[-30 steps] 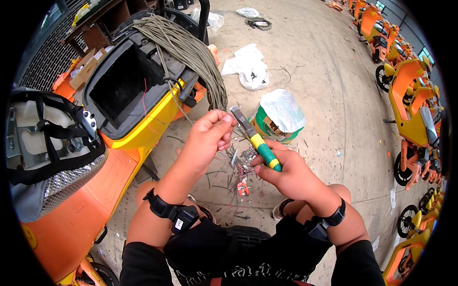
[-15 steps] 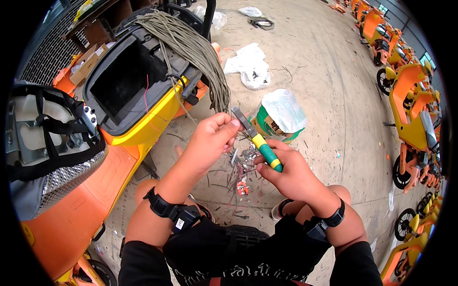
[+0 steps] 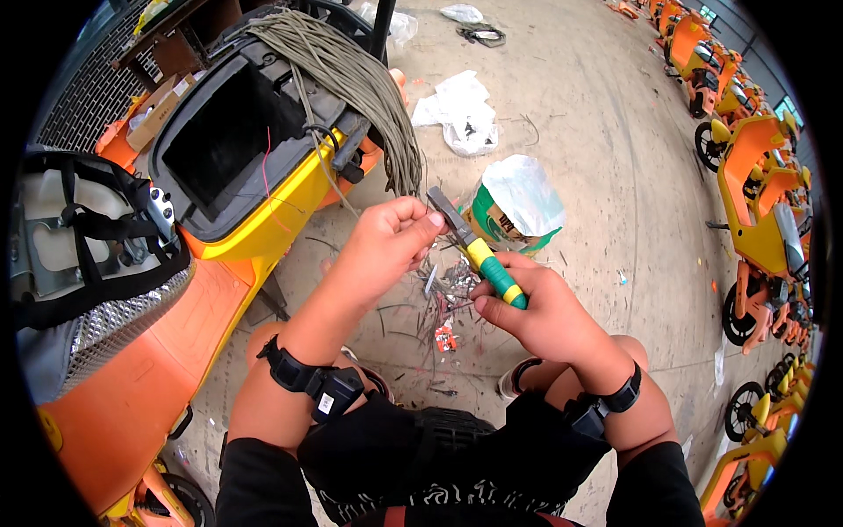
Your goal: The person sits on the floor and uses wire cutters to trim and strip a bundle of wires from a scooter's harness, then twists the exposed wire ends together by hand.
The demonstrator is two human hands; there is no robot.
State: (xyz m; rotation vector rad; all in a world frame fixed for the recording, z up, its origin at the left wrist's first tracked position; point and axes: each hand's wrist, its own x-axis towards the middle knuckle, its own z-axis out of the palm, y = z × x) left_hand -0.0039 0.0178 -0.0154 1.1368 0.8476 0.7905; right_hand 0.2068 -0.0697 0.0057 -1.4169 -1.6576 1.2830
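Observation:
My right hand (image 3: 536,303) is wrapped round a pair of pliers (image 3: 479,250) with green and yellow handles. The metal jaws point up and to the left, right beside the fingertips of my left hand (image 3: 395,233). Those fingers are pinched on a thin wire (image 3: 427,180), which shows faintly just above them; the rest of it is mostly hidden. Whether the jaws grip the wire I cannot tell. Beneath both hands, a pile of wire scraps (image 3: 452,290) lies on the concrete floor.
Beyond the pliers stands a green bucket (image 3: 505,224) with whitish sheeting over its top. On the left is a yellow-orange scooter (image 3: 263,224) with an open black box and a coil of grey cable (image 3: 351,88). A white plastic bag (image 3: 465,114) lies farther off; parked scooters (image 3: 755,184) line the right.
The pliers' handles have swung slightly down and to the right along with my right hand. My left hand keeps its pinch, nearly in place. The view has shifted slightly.

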